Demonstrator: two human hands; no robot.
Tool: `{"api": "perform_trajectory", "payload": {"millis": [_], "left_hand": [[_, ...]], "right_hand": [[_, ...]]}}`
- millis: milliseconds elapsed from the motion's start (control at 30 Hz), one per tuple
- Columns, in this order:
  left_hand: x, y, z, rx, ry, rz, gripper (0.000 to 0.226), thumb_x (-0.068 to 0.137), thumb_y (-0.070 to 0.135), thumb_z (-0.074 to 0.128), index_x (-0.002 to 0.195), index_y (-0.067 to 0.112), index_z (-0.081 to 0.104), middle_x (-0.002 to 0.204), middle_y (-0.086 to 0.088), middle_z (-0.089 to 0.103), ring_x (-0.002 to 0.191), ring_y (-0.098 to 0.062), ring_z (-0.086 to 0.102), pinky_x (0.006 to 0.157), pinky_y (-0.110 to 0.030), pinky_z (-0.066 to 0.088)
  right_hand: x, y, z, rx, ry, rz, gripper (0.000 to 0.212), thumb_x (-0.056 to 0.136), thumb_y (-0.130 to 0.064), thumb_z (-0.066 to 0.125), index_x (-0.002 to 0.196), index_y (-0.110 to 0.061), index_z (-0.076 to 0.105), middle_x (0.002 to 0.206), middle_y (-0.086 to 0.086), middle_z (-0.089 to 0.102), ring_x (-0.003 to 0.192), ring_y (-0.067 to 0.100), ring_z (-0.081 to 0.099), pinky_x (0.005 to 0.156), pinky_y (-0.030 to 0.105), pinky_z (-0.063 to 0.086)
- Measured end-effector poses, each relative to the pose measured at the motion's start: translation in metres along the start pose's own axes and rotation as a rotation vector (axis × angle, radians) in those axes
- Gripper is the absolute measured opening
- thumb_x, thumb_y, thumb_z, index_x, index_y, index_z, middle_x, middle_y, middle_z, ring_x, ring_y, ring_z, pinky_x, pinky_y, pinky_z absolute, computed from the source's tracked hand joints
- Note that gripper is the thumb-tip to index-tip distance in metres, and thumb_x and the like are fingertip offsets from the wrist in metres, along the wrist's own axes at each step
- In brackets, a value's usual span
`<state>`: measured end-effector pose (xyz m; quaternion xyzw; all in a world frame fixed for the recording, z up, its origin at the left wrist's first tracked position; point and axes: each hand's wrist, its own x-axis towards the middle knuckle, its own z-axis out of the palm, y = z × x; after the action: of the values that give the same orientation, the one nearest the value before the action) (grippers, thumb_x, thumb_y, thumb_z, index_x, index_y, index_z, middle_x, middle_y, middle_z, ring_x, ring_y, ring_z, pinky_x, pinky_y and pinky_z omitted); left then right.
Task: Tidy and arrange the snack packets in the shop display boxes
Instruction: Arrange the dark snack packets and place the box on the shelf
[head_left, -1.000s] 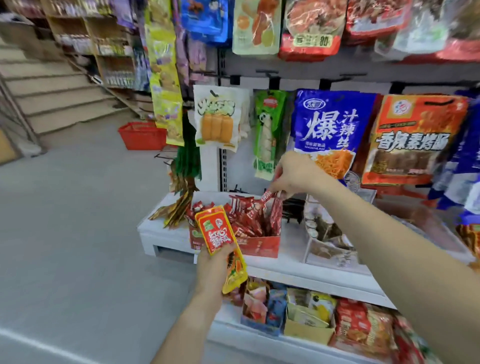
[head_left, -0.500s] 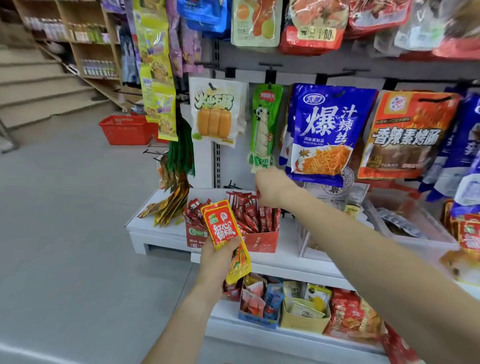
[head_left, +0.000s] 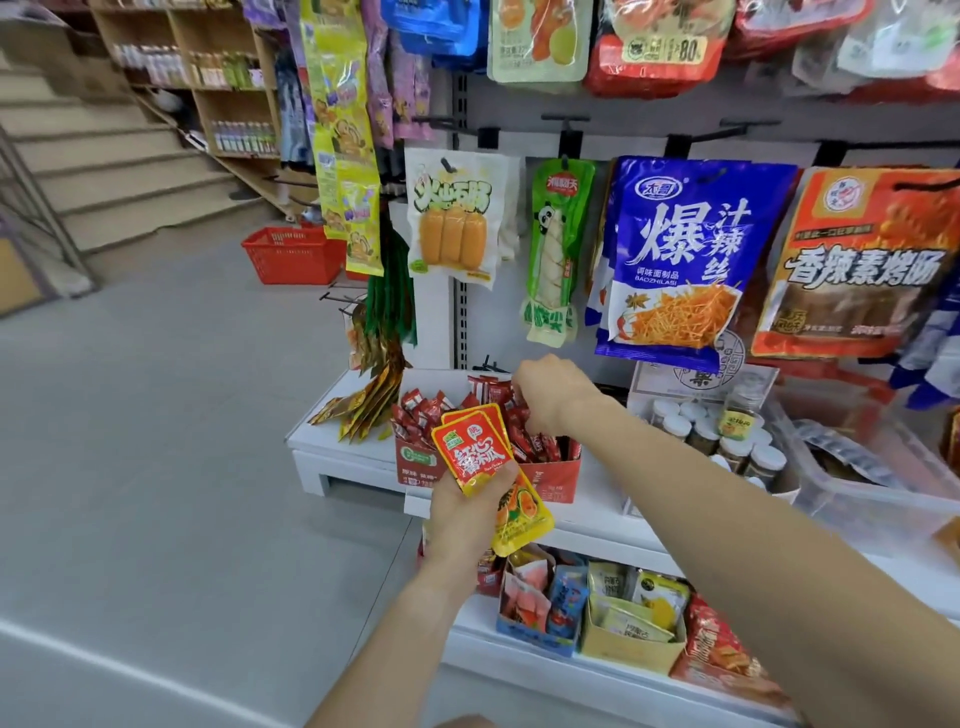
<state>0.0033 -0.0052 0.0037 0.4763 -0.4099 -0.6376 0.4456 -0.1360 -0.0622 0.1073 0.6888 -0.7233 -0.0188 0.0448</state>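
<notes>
Down comes the right hand (head_left: 553, 397) since half a second ago, dropping from just under the hanging green pouch (head_left: 555, 254) into the red display box (head_left: 548, 475), and the view swings slightly right with it. Its fingers are curled downward among the small red snack packets (head_left: 423, 413) standing in that box, knuckles toward us; whether they actually pinch a packet cannot be told, because the fingertips are hidden behind the hand itself.

Over on the other side, the left hand (head_left: 467, 512) holds its spot in front of the box, gripping a small fan of red-and-yellow packets (head_left: 475, 452) upright, thumb pressed across the lower front of the top one, fingers wrapped behind. One yellow end of the bundle sticks out below and to the right of the palm.

That red box sits on the white upper shelf (head_left: 358, 449), packed with red sachets leaning every which way. Just right of it stands a carton of white-capped jars (head_left: 727, 431). On the lower shelf (head_left: 519, 660) sit a blue box (head_left: 535, 631) and a tan box (head_left: 631, 644) of mixed packets. Above, a big blue bag (head_left: 680, 260) and an orange bag (head_left: 862, 265) hang from hooks. A red shopping basket (head_left: 293, 254) rests on the floor, well apart.
</notes>
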Motion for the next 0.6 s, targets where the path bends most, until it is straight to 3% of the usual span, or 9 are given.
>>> {"api": "perform_trajectory", "payload": {"millis": [233, 333, 467, 533, 600], "left_hand": [[-0.003, 0.006, -0.005, -0.036, 0.017, 0.022, 0.030, 0.081, 0.034, 0.083, 0.105, 0.021, 0.070, 0.093, 0.003, 0.079, 0.088, -0.017, 0.076, 0.087, -0.044, 0.060], [-0.005, 0.005, -0.007, -0.051, 0.026, 0.022, 0.032, 0.081, 0.036, 0.083, 0.107, 0.022, 0.070, 0.094, 0.004, 0.078, 0.089, -0.017, 0.076, 0.088, -0.045, 0.060], [-0.007, 0.008, -0.009, -0.072, 0.044, 0.031, 0.026, 0.085, 0.036, 0.079, 0.104, 0.022, 0.071, 0.093, 0.005, 0.079, 0.089, -0.016, 0.076, 0.090, -0.045, 0.060], [-0.008, 0.010, -0.009, -0.100, 0.065, 0.035, 0.027, 0.085, 0.037, 0.079, 0.106, 0.022, 0.070, 0.094, 0.006, 0.079, 0.089, -0.015, 0.075, 0.090, -0.044, 0.060], [-0.013, 0.015, -0.008, -0.148, 0.081, 0.027, 0.033, 0.082, 0.036, 0.082, 0.110, 0.023, 0.069, 0.095, 0.005, 0.078, 0.089, -0.015, 0.076, 0.086, -0.041, 0.061]], "right_hand": [[-0.005, 0.000, 0.011, -0.006, -0.029, 0.061, 0.018, 0.083, -0.006, 0.069, 0.097, -0.007, 0.057, 0.104, 0.016, 0.063, 0.087, 0.032, 0.062, 0.070, 0.035, 0.050], [-0.006, 0.005, 0.012, 0.047, -0.029, 0.065, 0.029, 0.080, -0.016, 0.075, 0.104, -0.010, 0.057, 0.101, 0.012, 0.064, 0.086, 0.029, 0.060, 0.067, 0.033, 0.047], [-0.014, 0.010, 0.026, 0.075, 0.061, 0.069, 0.043, 0.083, -0.012, 0.068, 0.120, -0.008, 0.046, 0.100, 0.016, 0.064, 0.093, 0.037, 0.062, 0.064, 0.035, 0.041], [-0.023, 0.008, 0.025, 0.086, 0.185, 0.049, 0.046, 0.083, -0.020, 0.071, 0.120, -0.012, 0.044, 0.096, 0.012, 0.063, 0.089, 0.036, 0.064, 0.061, 0.034, 0.041], [-0.042, 0.004, 0.022, 0.146, 0.430, 0.035, 0.035, 0.086, -0.028, 0.070, 0.114, -0.017, 0.052, 0.095, 0.005, 0.064, 0.084, 0.030, 0.065, 0.059, 0.034, 0.045]]}}
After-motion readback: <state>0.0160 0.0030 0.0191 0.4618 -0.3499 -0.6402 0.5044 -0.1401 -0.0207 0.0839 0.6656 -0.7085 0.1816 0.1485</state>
